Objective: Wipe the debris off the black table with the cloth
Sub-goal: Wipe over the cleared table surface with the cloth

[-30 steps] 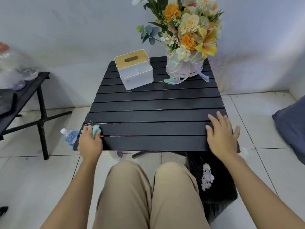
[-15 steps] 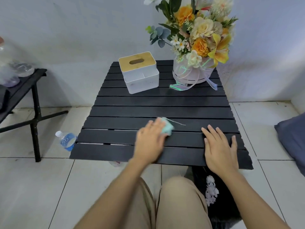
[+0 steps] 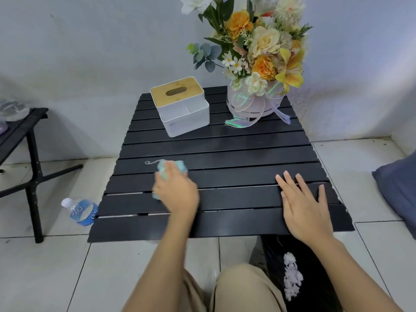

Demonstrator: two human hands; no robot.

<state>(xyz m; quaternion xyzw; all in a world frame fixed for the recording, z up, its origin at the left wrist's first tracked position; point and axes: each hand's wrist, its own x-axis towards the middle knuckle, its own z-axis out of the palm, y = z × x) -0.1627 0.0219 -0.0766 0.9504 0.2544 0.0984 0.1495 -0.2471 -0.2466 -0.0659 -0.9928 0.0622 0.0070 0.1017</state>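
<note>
Head view is showing the left hand (image 3: 176, 192) pressing down on a crumpled light-green cloth (image 3: 172, 168), fingers curled over it and gripping it against the black slatted table (image 3: 236, 158). The cloth is lying on the left half of the table, toward the near side, with a thin thread trailing off to its left. The right hand (image 3: 304, 208) is lying flat and open on the near right part of the table, fingers spread, holding nothing. A white tissue box (image 3: 183, 106) with a wooden lid is sitting at the far side, and a flower arrangement (image 3: 256, 59) is standing just to its right. A water bottle (image 3: 81, 211) is lying on the floor beside the table's left edge.
</note>
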